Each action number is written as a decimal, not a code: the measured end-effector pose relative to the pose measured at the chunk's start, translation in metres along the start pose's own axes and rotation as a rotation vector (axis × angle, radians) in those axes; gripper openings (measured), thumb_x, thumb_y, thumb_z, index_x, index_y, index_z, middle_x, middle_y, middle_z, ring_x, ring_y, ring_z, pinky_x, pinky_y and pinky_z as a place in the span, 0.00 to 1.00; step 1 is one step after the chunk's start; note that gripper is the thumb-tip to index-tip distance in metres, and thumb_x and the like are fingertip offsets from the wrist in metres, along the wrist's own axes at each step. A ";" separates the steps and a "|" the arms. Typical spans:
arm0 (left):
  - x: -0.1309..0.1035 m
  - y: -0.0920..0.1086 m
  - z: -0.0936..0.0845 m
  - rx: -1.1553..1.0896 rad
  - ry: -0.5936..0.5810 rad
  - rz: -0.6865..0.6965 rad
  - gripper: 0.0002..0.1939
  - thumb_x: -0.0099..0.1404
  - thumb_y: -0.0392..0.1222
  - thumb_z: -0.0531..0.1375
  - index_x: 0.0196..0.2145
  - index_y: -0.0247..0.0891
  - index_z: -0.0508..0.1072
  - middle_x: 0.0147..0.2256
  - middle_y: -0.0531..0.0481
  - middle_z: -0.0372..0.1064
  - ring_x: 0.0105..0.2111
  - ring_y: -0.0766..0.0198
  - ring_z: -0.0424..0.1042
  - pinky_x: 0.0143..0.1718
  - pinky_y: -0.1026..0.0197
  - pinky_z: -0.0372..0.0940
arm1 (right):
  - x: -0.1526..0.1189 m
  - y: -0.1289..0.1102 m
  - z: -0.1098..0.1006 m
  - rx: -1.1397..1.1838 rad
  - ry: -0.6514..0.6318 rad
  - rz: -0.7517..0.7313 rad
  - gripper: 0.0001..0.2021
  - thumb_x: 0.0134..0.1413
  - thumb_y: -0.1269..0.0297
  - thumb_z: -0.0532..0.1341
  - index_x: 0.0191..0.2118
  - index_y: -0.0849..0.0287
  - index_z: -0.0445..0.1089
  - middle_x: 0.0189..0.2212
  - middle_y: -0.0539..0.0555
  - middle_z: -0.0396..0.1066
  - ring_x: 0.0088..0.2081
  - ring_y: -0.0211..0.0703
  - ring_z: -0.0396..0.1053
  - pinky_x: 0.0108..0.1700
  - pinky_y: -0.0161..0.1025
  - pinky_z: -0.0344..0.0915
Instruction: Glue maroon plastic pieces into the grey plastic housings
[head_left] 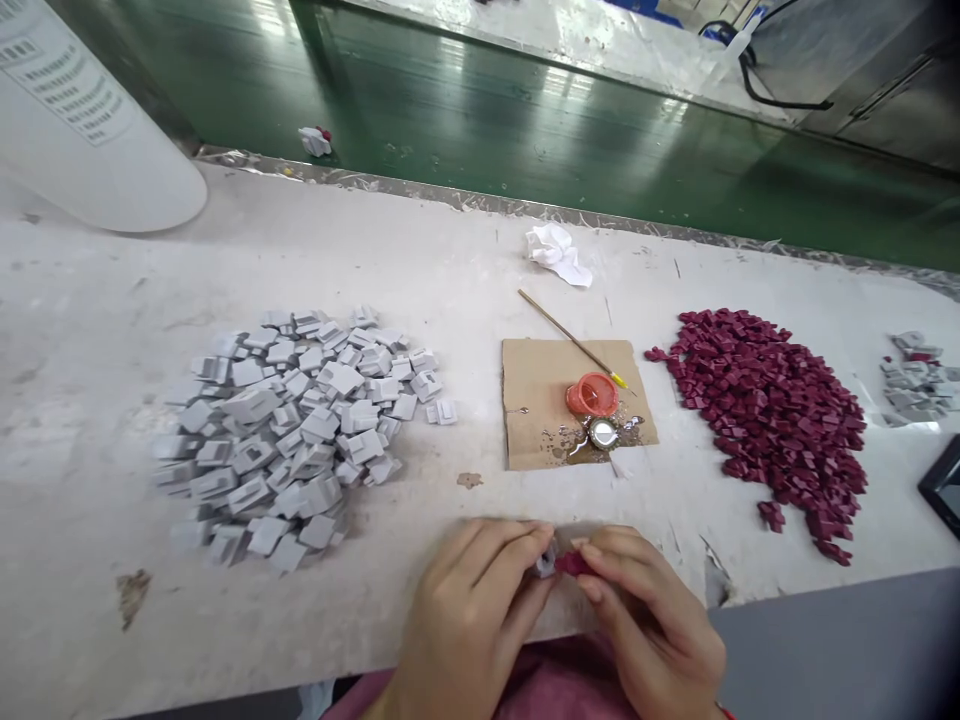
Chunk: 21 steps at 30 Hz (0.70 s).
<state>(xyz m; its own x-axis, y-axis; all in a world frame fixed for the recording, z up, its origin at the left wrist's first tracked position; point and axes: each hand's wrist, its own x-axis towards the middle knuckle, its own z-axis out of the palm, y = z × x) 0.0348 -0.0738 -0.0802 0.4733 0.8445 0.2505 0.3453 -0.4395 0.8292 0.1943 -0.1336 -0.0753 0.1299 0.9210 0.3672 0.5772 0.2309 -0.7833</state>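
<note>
Close to the table's front edge, my left hand (480, 600) pinches a small grey plastic part (546, 560) that has an opening in it. Facing it, my right hand (652, 610) holds a small maroon plastic piece (573, 564) between thumb and fingers. The two parts meet or nearly meet; whether they touch I cannot tell. A large pile of grey parts (300, 420) lies to the left, and a heap of maroon pieces (765, 410) to the right.
Beyond my hands lies a stained cardboard sheet (525, 400) with a red cup (592, 396), a bottle cap (602, 433) and a thin brush (562, 328). Crumpled tissue (559, 252) sits behind it. A green conveyor belt (450, 120) runs along the back, carrying a grey-and-maroon piece (315, 142). More grey parts (916, 385) lie far right.
</note>
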 end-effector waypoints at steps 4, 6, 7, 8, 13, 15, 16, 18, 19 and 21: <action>0.002 0.000 -0.005 0.011 -0.048 -0.048 0.11 0.69 0.36 0.55 0.47 0.38 0.72 0.37 0.47 0.72 0.37 0.61 0.73 0.37 0.61 0.72 | 0.000 0.002 -0.001 -0.008 -0.004 -0.018 0.18 0.55 0.81 0.59 0.48 0.56 0.70 0.40 0.54 0.75 0.43 0.41 0.73 0.44 0.38 0.74; 0.003 0.000 -0.007 0.005 -0.066 -0.059 0.11 0.70 0.37 0.54 0.47 0.39 0.72 0.37 0.48 0.72 0.37 0.62 0.73 0.38 0.61 0.72 | -0.001 0.002 -0.002 -0.013 -0.016 -0.025 0.19 0.54 0.82 0.59 0.48 0.55 0.70 0.42 0.54 0.74 0.44 0.41 0.73 0.44 0.38 0.75; 0.004 0.000 -0.007 0.004 -0.061 -0.066 0.10 0.70 0.38 0.54 0.46 0.39 0.72 0.37 0.48 0.73 0.37 0.62 0.73 0.38 0.61 0.72 | -0.002 0.002 -0.002 -0.014 -0.025 -0.032 0.19 0.55 0.82 0.58 0.48 0.55 0.70 0.42 0.54 0.75 0.44 0.41 0.73 0.44 0.38 0.75; 0.004 0.000 -0.008 0.006 -0.047 -0.073 0.08 0.70 0.40 0.54 0.44 0.39 0.71 0.36 0.49 0.74 0.37 0.62 0.74 0.38 0.61 0.72 | -0.002 0.002 -0.003 -0.015 -0.033 -0.037 0.19 0.55 0.82 0.58 0.48 0.55 0.71 0.42 0.54 0.75 0.44 0.41 0.74 0.45 0.38 0.75; 0.006 0.001 -0.008 -0.006 0.015 -0.069 0.05 0.69 0.41 0.56 0.38 0.38 0.69 0.33 0.51 0.75 0.34 0.64 0.75 0.35 0.64 0.72 | -0.003 0.004 -0.004 -0.014 -0.066 -0.058 0.20 0.55 0.83 0.57 0.49 0.55 0.70 0.44 0.54 0.74 0.45 0.43 0.73 0.46 0.40 0.75; 0.007 0.000 -0.008 -0.030 0.018 -0.051 0.05 0.69 0.40 0.56 0.38 0.38 0.70 0.33 0.50 0.76 0.35 0.64 0.75 0.36 0.64 0.72 | -0.002 0.005 -0.004 -0.013 -0.085 -0.066 0.20 0.55 0.83 0.57 0.49 0.56 0.70 0.46 0.55 0.74 0.47 0.43 0.73 0.46 0.39 0.75; 0.007 0.000 -0.008 -0.041 0.015 -0.046 0.05 0.69 0.39 0.56 0.38 0.38 0.70 0.34 0.50 0.76 0.35 0.64 0.76 0.37 0.64 0.72 | -0.001 0.004 -0.004 -0.015 -0.094 -0.070 0.20 0.55 0.83 0.57 0.49 0.56 0.71 0.46 0.55 0.74 0.47 0.43 0.73 0.47 0.39 0.75; 0.007 -0.001 -0.008 -0.058 0.010 -0.045 0.05 0.69 0.39 0.56 0.39 0.38 0.71 0.34 0.50 0.77 0.36 0.64 0.76 0.38 0.64 0.72 | 0.000 0.003 -0.004 -0.030 -0.110 -0.081 0.19 0.56 0.82 0.57 0.49 0.56 0.71 0.46 0.56 0.74 0.47 0.44 0.73 0.46 0.39 0.75; 0.007 -0.001 -0.008 -0.064 0.005 -0.047 0.05 0.69 0.38 0.56 0.39 0.38 0.71 0.35 0.50 0.77 0.36 0.64 0.76 0.38 0.64 0.72 | 0.000 0.002 -0.003 -0.040 -0.116 -0.091 0.18 0.56 0.81 0.57 0.49 0.56 0.71 0.45 0.56 0.74 0.47 0.44 0.73 0.46 0.39 0.75; 0.007 -0.001 -0.009 -0.075 0.002 -0.052 0.05 0.69 0.38 0.56 0.39 0.38 0.72 0.35 0.50 0.77 0.36 0.64 0.76 0.38 0.65 0.72 | 0.000 0.001 -0.003 -0.063 -0.126 -0.118 0.18 0.57 0.81 0.57 0.49 0.57 0.72 0.45 0.56 0.74 0.47 0.44 0.73 0.47 0.39 0.75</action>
<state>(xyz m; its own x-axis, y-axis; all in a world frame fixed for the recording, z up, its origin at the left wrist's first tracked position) 0.0306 -0.0653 -0.0748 0.4548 0.8662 0.2073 0.3080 -0.3713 0.8759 0.1973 -0.1341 -0.0748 -0.0417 0.9216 0.3858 0.6321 0.3234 -0.7042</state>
